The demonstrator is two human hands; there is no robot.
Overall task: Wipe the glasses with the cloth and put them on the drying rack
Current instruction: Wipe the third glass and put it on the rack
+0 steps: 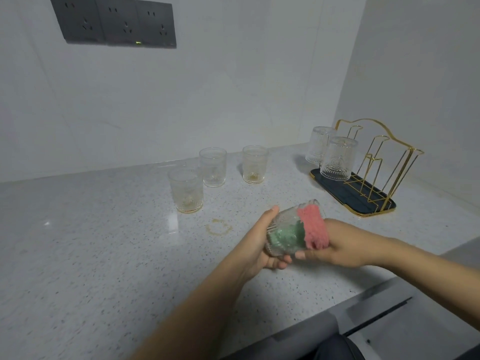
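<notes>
Wall sockets (114, 22) above speckled countertop (91, 242)

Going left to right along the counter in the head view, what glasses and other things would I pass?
Nearest standing glass → second glass → third glass → glass being wiped with the cloth → two upturned glasses → gold drying rack.

Speckled grey countertop (104, 255), three upright glasses (186, 190) (213, 167) (255, 164), brownish ring stain (219, 226), dark-trayed gold drying rack (363, 198)

Bare forearms (202, 302), no sleeves
</notes>
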